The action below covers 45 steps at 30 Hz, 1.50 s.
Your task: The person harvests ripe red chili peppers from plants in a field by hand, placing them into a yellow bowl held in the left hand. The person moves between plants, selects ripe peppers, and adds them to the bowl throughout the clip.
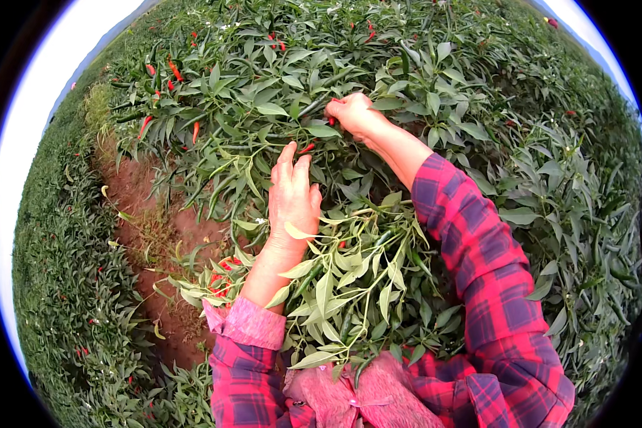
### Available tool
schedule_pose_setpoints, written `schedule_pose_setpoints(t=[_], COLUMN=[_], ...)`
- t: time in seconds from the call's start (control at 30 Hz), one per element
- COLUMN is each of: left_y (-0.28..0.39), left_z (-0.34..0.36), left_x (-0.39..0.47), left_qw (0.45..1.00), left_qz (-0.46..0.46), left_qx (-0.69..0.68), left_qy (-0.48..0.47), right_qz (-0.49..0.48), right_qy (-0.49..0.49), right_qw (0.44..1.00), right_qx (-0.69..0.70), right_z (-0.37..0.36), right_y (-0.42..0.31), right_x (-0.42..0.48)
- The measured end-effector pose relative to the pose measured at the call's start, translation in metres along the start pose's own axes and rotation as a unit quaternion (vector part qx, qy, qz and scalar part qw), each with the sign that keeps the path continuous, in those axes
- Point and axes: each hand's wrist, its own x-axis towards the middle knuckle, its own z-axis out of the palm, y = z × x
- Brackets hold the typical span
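Observation:
Leafy chili pepper plants (278,85) fill the view before me. My right hand (356,115) reaches into the foliage at upper centre, its fingers closed around a red chili pepper (332,121) that shows partly at the fingertips. My left hand (294,206) is below and to the left, back of the hand up, fingers apart and extended among the leaves. Just beyond its fingertips hangs another red chili pepper (307,148). Leafy stems with green peppers (308,278) lie between my forearms. Several red chilies (222,278) are clustered left of my left wrist, partly behind leaves.
A strip of reddish bare soil (144,214) with some weeds runs along the left, with another row of pepper plants (75,267) beyond. More red chilies (175,69) hang at upper left. Dense plants (572,176) stand close on the right.

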Motion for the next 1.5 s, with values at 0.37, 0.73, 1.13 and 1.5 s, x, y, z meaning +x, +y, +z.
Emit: schedule_pose_setpoints(t=[0.37,0.73,1.13,1.5], left_y=[-0.001,0.005,0.002,0.004], left_z=[0.000,0.001,0.010,0.007], left_x=[-0.003,-0.008,-0.014,-0.016], left_qw=[0.999,0.998,0.998,0.998], left_qz=[0.031,0.058,0.056,0.050], left_qx=[0.016,0.024,-0.020,-0.039], left_qy=[0.003,0.002,0.020,0.014], right_qz=[0.038,-0.267,-0.385,-0.340], right_qy=[-0.186,0.057,0.179,0.078], right_qw=[0.959,0.952,0.821,0.819], right_qx=[0.210,-0.138,-0.381,-0.455], right_z=[-0.008,0.012,0.029,0.021], right_y=[-0.018,-0.011,-0.014,-0.021], right_x=[-0.044,-0.014,-0.012,-0.013])
